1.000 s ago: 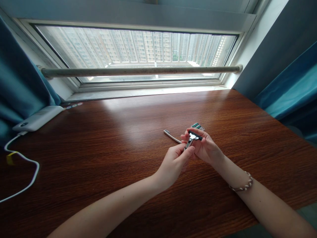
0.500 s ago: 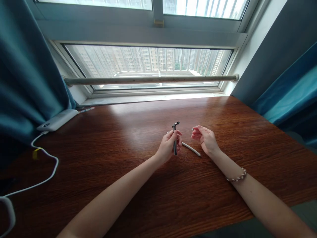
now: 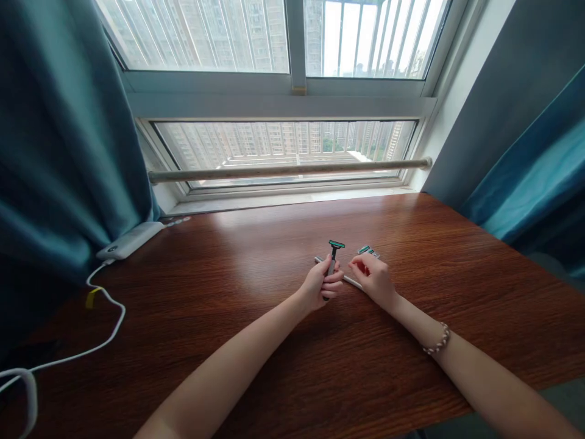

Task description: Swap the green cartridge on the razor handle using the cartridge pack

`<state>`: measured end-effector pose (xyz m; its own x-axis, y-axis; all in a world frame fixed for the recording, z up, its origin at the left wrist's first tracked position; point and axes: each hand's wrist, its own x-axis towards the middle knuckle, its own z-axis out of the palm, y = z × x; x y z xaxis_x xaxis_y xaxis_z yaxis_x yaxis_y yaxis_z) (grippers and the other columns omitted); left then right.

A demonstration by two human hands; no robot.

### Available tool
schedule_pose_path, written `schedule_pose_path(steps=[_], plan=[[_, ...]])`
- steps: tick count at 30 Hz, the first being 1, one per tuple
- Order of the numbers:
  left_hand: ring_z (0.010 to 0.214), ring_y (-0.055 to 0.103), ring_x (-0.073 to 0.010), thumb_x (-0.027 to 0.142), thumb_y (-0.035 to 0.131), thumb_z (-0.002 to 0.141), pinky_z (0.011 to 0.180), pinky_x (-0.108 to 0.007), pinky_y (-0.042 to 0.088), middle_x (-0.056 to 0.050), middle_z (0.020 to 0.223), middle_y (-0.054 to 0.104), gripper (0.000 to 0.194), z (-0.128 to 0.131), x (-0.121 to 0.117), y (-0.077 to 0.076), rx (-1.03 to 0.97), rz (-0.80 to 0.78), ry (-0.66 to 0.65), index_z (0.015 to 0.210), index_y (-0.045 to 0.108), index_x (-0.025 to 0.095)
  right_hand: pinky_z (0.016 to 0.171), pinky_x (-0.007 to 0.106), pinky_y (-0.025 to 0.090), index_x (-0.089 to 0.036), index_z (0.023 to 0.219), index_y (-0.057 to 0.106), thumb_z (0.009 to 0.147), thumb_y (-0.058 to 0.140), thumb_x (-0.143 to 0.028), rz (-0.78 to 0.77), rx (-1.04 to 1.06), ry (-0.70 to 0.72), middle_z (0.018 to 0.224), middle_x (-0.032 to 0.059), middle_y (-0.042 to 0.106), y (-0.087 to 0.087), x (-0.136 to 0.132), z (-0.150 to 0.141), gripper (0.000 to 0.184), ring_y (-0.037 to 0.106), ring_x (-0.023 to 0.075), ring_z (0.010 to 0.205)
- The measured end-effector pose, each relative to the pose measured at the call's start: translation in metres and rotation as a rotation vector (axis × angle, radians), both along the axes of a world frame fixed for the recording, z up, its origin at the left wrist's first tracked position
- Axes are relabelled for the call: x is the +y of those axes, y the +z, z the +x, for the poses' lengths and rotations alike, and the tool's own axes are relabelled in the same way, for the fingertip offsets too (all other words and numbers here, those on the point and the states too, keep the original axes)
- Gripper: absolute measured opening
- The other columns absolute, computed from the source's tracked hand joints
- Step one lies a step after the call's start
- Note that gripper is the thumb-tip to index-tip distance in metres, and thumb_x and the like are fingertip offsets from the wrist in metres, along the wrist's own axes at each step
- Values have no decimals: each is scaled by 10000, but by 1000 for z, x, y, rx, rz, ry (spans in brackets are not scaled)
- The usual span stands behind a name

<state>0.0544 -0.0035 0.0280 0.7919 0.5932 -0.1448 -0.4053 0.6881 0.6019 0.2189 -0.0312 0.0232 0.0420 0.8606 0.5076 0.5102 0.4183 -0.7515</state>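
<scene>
My left hand (image 3: pixel 321 285) is closed around the handle of a razor (image 3: pixel 331 266). The razor stands upright, its wide head with a green strip turned toward me. Just to the right, my right hand (image 3: pixel 375 281) is curled with thumb and fingertips drawn together; whether anything small is between them cannot be made out. Small green and silver pieces that look like razor blade cartridges (image 3: pixel 368 250) show just beyond its knuckles. Under and between the hands lies a thin white stick (image 3: pixel 351 281), partly covered by both.
A brown wooden table (image 3: pixel 256 341) reaches to the window sill. At the back left a white power bank (image 3: pixel 132 239) joins a white cable (image 3: pixel 119 323). A horizontal rail (image 3: pixel 292 171) crosses the window, with blue curtains (image 3: pixel 68 134) at both sides.
The razor in my left hand has turned from side-on, so its green-striped head faces me. My right hand has curled in, and the cartridges now show beyond it. The view has tilted up.
</scene>
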Motion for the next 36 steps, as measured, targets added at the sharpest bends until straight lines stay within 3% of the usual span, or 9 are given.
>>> schedule_pose_path(steps=[7,12,18,28,36], plan=[[331,65,-31,457,413,831,286,-106,84,90,439,171,319,4,-5,-6,-62,-86,-125,689,402,171,606,269,453,-208,980,493,781,558,-307,64,83,-125,814,21,515,1,2,1,232,521,138,691],[339,79,-37,465,373,844,297,-115,91,83,432,202,327,11,-13,-7,-82,-121,-203,693,401,176,680,305,464,-221,975,553,715,635,-262,118,82,-49,917,39,527,1,1,-2,276,530,158,767],[334,89,-39,472,347,849,290,-124,108,82,427,213,333,15,-17,-4,-54,-92,-214,693,392,181,674,288,463,-231,858,615,744,609,-243,67,168,8,863,30,554,8,3,2,115,537,164,794],[313,171,-32,466,377,839,296,-128,157,92,439,273,301,23,-21,-12,87,162,4,722,370,189,739,293,456,-222,872,648,765,590,-200,123,147,49,838,26,591,6,5,5,124,552,158,805],[321,205,-24,445,392,849,292,-127,167,94,460,279,297,24,-23,-18,290,410,226,702,351,190,780,285,449,-211,874,639,771,594,-184,104,178,167,870,26,593,8,9,8,116,554,148,851]])
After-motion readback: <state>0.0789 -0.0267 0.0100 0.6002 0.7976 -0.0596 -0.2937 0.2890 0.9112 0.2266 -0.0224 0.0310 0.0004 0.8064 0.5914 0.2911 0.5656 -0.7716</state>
